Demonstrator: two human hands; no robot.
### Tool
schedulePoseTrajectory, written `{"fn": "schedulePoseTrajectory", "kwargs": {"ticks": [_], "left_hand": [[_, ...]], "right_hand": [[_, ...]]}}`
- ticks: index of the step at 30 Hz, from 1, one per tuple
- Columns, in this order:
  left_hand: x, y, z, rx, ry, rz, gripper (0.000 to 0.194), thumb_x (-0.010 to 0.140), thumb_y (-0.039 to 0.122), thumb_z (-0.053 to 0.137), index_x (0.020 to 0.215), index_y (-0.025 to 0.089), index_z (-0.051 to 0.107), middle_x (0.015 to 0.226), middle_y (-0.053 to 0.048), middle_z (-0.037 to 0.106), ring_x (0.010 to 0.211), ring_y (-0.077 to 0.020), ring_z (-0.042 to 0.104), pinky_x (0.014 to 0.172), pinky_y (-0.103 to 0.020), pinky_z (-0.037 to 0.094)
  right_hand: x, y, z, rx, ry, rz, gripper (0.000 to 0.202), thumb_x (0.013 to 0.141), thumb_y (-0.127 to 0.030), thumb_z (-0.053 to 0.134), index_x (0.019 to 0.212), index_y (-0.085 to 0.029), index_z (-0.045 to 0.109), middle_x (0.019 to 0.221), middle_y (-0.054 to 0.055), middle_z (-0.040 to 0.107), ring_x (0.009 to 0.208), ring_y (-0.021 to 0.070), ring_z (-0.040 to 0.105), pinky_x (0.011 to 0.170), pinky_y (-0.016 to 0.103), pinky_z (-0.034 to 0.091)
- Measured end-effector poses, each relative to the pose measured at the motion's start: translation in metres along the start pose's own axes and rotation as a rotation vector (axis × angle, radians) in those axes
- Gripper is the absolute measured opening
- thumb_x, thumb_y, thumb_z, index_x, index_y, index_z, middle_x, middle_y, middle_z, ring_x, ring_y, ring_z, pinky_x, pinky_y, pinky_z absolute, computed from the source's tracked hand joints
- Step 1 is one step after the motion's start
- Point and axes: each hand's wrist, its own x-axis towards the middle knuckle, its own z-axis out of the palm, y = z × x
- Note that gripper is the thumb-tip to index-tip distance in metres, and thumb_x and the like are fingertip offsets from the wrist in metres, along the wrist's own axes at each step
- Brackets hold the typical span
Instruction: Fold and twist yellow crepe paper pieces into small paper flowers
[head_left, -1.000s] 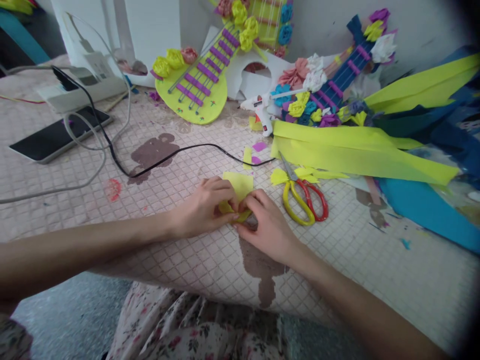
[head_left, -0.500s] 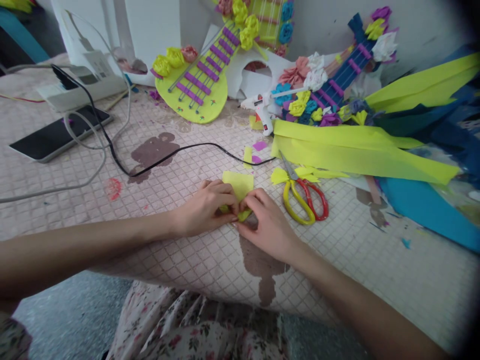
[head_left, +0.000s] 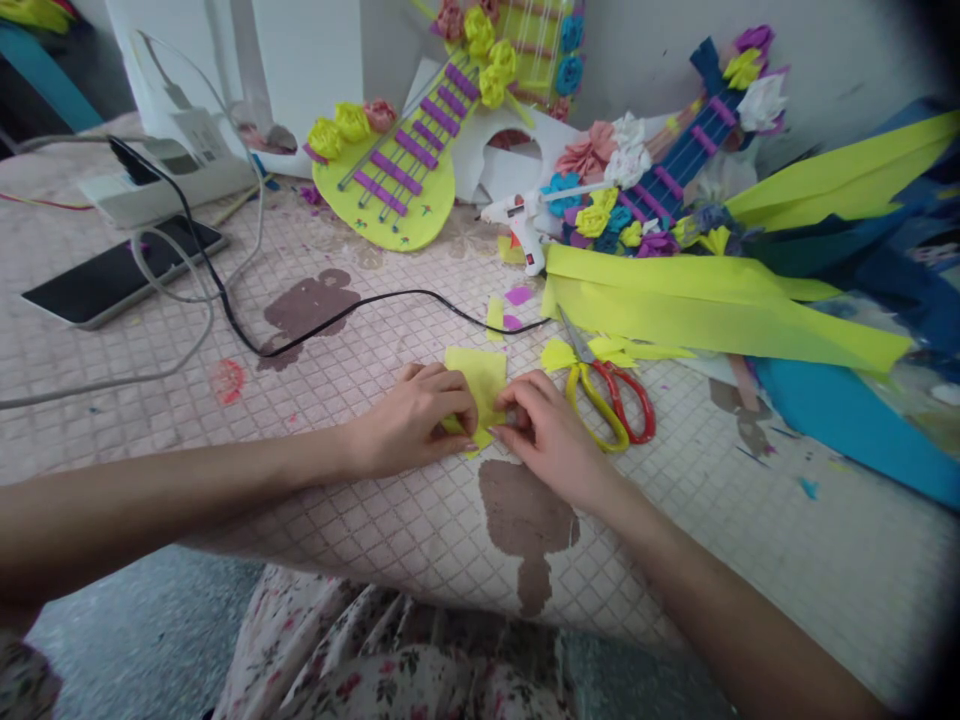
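Note:
A small yellow piece of crepe paper (head_left: 484, 375) lies on the quilted table cover in front of me, between my two hands. My left hand (head_left: 420, 415) pinches its left side, and the curled fingers hide that edge. On the opposite side, my right hand (head_left: 547, 435) has thumb and forefinger closed at the paper's right edge. The lower part of the piece shows between the fingertips. Just right of my right hand rest scissors (head_left: 611, 400) with one yellow and one red handle, blades over yellow scraps.
A white glue gun (head_left: 529, 235) lies behind, near long yellow crepe strips (head_left: 712, 300). A yellow paper guitar (head_left: 405, 190) and a blue one (head_left: 686, 160) lean at the back. A black cable (head_left: 405, 293) crosses the table; a phone (head_left: 120, 270) lies left.
My right hand has moved slightly right, away from my left hand. More of the yellow paper now shows between them. My left hand stays nearly still.

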Motion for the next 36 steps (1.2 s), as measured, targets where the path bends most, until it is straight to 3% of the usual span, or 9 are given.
{"fn": "schedulePoseTrajectory", "kwargs": {"ticks": [6, 10, 15, 19, 24, 27, 33, 36], "left_hand": [[0.001, 0.0, 0.0, -0.007, -0.006, -0.01, 0.011, 0.081, 0.028, 0.065, 0.08, 0.018, 0.062, 0.089, -0.002, 0.061, 0.09, -0.0187, 0.052, 0.082, -0.035, 0.031], [0.0, 0.002, 0.0, -0.002, 0.005, -0.024, 0.01, 0.08, 0.027, 0.065, 0.08, 0.017, 0.062, 0.088, -0.002, 0.061, 0.089, -0.019, 0.052, 0.079, -0.034, 0.031], [0.001, -0.001, -0.003, -0.014, -0.032, 0.011, 0.006, 0.085, 0.021, 0.057, 0.081, 0.018, 0.062, 0.088, -0.003, 0.061, 0.09, -0.019, 0.052, 0.08, -0.035, 0.033], [0.003, -0.015, -0.013, -0.107, -0.1, 0.11, 0.01, 0.087, 0.017, 0.052, 0.089, 0.018, 0.062, 0.093, -0.005, 0.06, 0.091, -0.0175, 0.053, 0.085, -0.034, 0.038], [0.006, -0.03, -0.025, -0.09, -0.073, 0.112, 0.017, 0.081, 0.02, 0.061, 0.097, 0.016, 0.059, 0.098, -0.007, 0.057, 0.095, -0.0193, 0.053, 0.087, -0.034, 0.042], [0.007, -0.032, -0.027, -0.135, -0.051, 0.056, 0.021, 0.079, 0.023, 0.062, 0.098, 0.015, 0.058, 0.096, -0.007, 0.057, 0.089, -0.0172, 0.055, 0.079, -0.03, 0.046], [0.016, -0.035, -0.025, -0.218, 0.17, -0.254, 0.02, 0.082, 0.029, 0.056, 0.095, 0.013, 0.056, 0.091, -0.006, 0.058, 0.069, -0.0112, 0.056, 0.06, -0.023, 0.047], [0.027, -0.035, -0.029, -0.097, 0.119, -0.314, 0.026, 0.078, 0.032, 0.059, 0.096, 0.013, 0.056, 0.098, -0.007, 0.057, 0.068, -0.0111, 0.056, 0.061, -0.024, 0.046]], "right_hand": [[0.001, 0.0, -0.004, -0.031, 0.031, 0.025, 0.017, 0.08, -0.007, 0.049, 0.088, -0.022, 0.049, 0.094, 0.003, 0.051, 0.08, 0.0157, 0.053, 0.071, 0.032, 0.046], [0.0, -0.006, 0.0, -0.019, 0.078, -0.002, 0.008, 0.084, -0.019, 0.054, 0.089, -0.022, 0.048, 0.088, 0.003, 0.051, 0.073, 0.015, 0.051, 0.066, 0.031, 0.045], [-0.002, -0.016, 0.013, -0.184, 0.044, 0.006, 0.03, 0.075, -0.036, 0.067, 0.091, -0.022, 0.047, 0.093, 0.004, 0.053, 0.084, 0.0206, 0.055, 0.07, 0.035, 0.046], [-0.002, -0.017, 0.017, -0.247, 0.033, 0.021, 0.032, 0.073, -0.038, 0.069, 0.09, -0.022, 0.047, 0.093, 0.004, 0.053, 0.084, 0.0209, 0.056, 0.071, 0.035, 0.046], [-0.002, -0.015, 0.017, -0.231, 0.036, 0.023, 0.033, 0.073, -0.036, 0.071, 0.09, -0.021, 0.047, 0.093, 0.004, 0.054, 0.084, 0.0211, 0.056, 0.072, 0.036, 0.046], [-0.003, -0.013, 0.014, -0.173, 0.033, 0.002, 0.03, 0.075, -0.034, 0.069, 0.092, -0.021, 0.048, 0.095, 0.005, 0.053, 0.086, 0.0208, 0.055, 0.073, 0.035, 0.046], [-0.003, -0.006, 0.006, 0.032, 0.094, -0.001, 0.011, 0.086, -0.026, 0.056, 0.092, -0.02, 0.049, 0.089, 0.003, 0.049, 0.068, 0.0131, 0.05, 0.065, 0.029, 0.045], [-0.002, -0.005, 0.007, 0.055, 0.092, -0.008, 0.009, 0.085, -0.023, 0.055, 0.092, -0.021, 0.05, 0.09, 0.003, 0.05, 0.066, 0.0126, 0.049, 0.064, 0.029, 0.044]]}}
